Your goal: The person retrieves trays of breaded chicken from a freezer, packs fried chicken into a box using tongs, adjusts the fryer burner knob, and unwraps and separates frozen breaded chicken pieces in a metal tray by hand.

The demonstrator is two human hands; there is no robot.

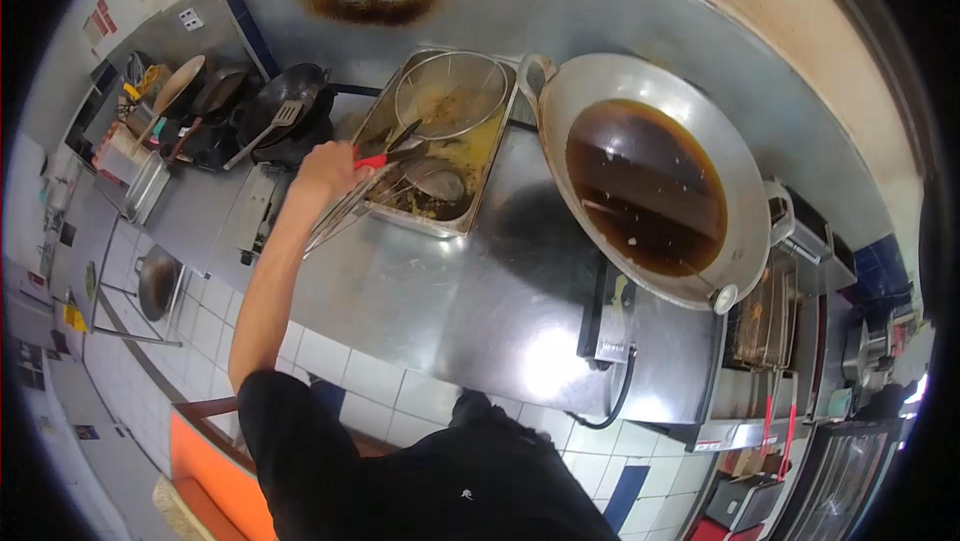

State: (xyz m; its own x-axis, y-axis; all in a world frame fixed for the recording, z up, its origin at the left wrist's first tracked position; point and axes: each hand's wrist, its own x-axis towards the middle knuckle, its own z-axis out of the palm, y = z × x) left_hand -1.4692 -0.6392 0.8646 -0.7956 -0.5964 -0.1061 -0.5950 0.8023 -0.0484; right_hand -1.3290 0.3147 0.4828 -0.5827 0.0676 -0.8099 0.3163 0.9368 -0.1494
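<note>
My left hand point(327, 169) reaches over the near left edge of a deep metal tray point(480, 211), fingers closed around a red-handled utensil point(372, 160). Its dark far end lies over the tray; the exact kind is unclear. Below the hand, long wire handles point(340, 213) stick out past the tray's edge. Inside the tray are a large round mesh strainer point(450, 91), a round ladle or skimmer head point(434, 179) and yellowish oil with brown crumbs. My right hand is outside the picture.
A wide metal wok point(640, 71) of dark oil stands right of the tray, a thermometer point(724, 298) at its rim. Black pans point(285, 101) and a slotted spatula point(288, 115) sit on burners to the left. A cable point(620, 396) hangs off the counter's front edge.
</note>
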